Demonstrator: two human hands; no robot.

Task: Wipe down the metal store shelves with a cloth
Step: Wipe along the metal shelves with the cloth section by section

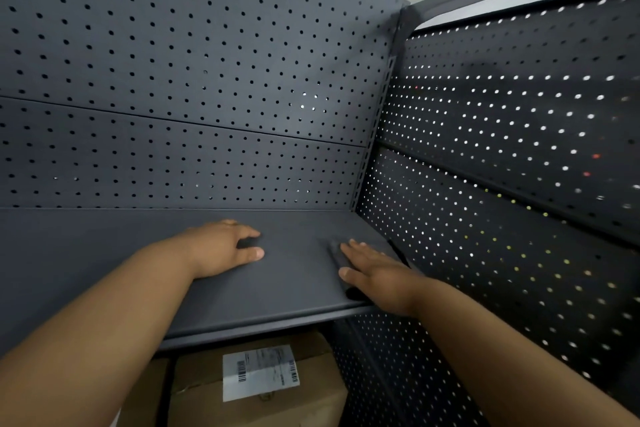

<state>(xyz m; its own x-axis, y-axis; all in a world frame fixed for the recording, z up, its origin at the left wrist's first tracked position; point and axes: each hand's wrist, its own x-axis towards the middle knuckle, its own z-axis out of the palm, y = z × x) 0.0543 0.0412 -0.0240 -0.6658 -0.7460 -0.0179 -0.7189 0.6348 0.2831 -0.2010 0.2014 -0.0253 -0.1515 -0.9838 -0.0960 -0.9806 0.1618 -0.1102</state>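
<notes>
Dark perforated back panels [194,55] rise behind the grey metal shelf [284,284]. On it the left hand [221,248] rests palm-down, fingers loosely spread, holding nothing. Beside it, the right hand [375,272] presses a dark cloth [337,253] flat near the shelf's right end, fingers extended.

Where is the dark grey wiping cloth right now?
In the head view, the dark grey cloth lies flat under the right hand, on the dark metal shelf near its right end, beside the perforated side panel.
</notes>
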